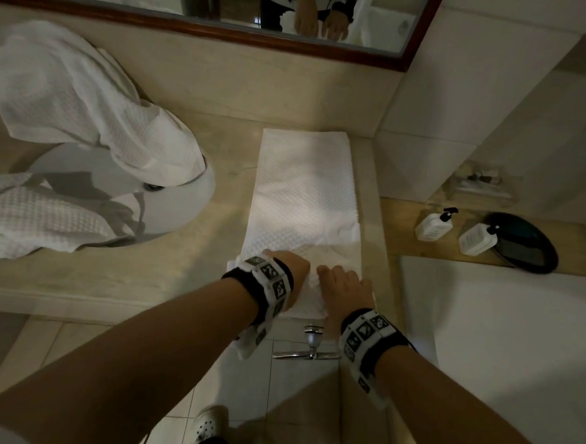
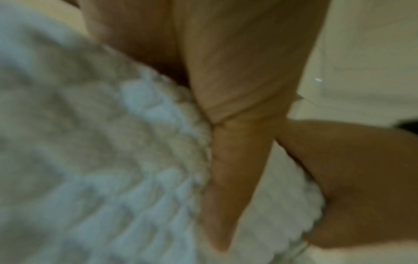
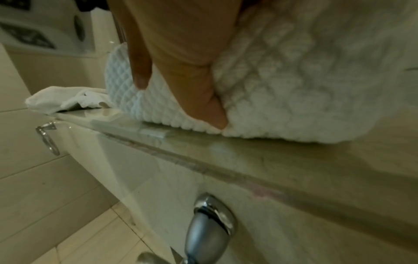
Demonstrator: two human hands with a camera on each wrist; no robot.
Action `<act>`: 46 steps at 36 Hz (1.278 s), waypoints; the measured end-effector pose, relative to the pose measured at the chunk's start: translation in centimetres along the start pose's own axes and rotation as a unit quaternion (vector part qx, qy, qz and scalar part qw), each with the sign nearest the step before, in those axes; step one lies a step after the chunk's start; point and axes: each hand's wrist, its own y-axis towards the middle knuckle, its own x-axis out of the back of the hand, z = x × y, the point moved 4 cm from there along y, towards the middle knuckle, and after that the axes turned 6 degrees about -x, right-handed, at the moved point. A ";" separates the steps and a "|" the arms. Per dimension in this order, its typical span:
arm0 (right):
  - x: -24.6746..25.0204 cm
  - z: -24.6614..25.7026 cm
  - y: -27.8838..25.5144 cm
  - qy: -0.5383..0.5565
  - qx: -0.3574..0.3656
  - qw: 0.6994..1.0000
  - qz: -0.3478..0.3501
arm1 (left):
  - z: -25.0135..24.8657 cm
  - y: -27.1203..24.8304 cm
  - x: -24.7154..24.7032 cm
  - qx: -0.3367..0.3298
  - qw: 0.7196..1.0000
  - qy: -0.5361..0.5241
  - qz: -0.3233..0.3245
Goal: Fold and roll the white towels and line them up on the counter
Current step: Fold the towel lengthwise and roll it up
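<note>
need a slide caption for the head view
Both hands, left hand and right hand, start rolling the near end of a folded white towel on the counter.

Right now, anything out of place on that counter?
Yes. Two loose white towels are heaped unfolded over the sink, part spilling into the basin. The folded towel being rolled by both hands lies straight, with slight wrinkling near the roll.

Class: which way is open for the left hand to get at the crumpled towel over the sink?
Probably yes: left hand now grips the folded towel; bare counter lies between it and the crumpled towel.
</note>
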 end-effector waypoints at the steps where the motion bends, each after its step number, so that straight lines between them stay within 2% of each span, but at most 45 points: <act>1: 0.1 -0.1 0.4 0.009 0.000 1.000 0.004 | -0.2 -0.2 0.0 0.013 1.000 0.016 -0.024; 5: 0.2 -0.2 1.7 0.028 0.034 0.999 0.025 | -1.7 -0.7 -1.8 0.038 0.993 0.085 -0.074; 9: 0.8 0.2 2.3 -0.016 0.095 0.993 0.067 | -1.0 -0.6 -4.0 0.054 0.995 0.033 -0.076; 11: 1.1 0.3 2.2 -0.024 0.083 0.994 0.069 | -0.7 -0.4 -3.5 0.052 0.996 0.019 -0.075; 15: 1.2 1.3 0.6 -0.057 0.034 0.998 -0.018 | 0.5 0.9 -1.9 0.042 0.999 -0.018 -0.027; 18: -0.2 1.9 -0.4 -0.041 0.002 0.999 -0.002 | 1.0 1.9 -0.8 0.018 0.999 -0.027 -0.005; 23: -0.9 1.7 1.6 0.013 -0.015 1.000 0.024 | 1.2 3.1 -0.7 0.031 0.999 0.015 -0.030; 28: 0.3 1.3 3.8 0.022 0.014 0.999 0.024 | 1.4 3.5 0.0 0.057 0.996 0.066 -0.034; 33: 1.5 0.4 5.6 0.057 0.020 0.998 0.025 | 1.1 2.4 -0.8 -0.010 0.989 0.093 -0.115; 39: 1.8 -0.1 6.5 0.087 0.020 0.996 0.014 | 3.0 3.4 -1.0 -0.055 0.989 0.037 -0.131; 42: 2.0 -0.1 6.7 0.111 0.000 0.994 -0.009 | 3.7 4.6 0.5 -0.067 0.991 -0.015 -0.111; 44: 2.3 0.1 6.5 0.083 0.002 0.996 -0.030 | 4.2 5.2 1.3 -0.066 0.992 -0.054 -0.090; 46: 2.3 0.4 6.0 0.053 0.004 0.995 -0.081 | 4.8 6.1 1.8 -0.063 0.992 -0.092 -0.058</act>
